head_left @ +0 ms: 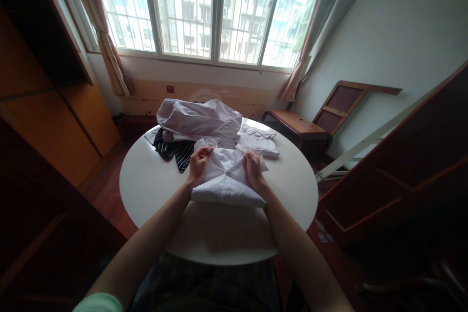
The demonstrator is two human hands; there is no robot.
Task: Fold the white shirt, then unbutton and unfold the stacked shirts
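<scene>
On table (153, 195) — both hands (199, 163) pinch white shirt (226, 180).

Left hand (199, 162), right hand (253, 169) gripping folded white shirt (227, 183) on round table (153, 190).

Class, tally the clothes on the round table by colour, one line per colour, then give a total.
White garments: 3, namely the folded shirt under both hands, the crumpled pile and the small folded piece.
Black striped garments: 1.
Total: 4.

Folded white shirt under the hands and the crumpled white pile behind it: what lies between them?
In the head view, a black striped garment lies between the folded white shirt and the crumpled white pile, toward the left; elsewhere they nearly touch.
</scene>
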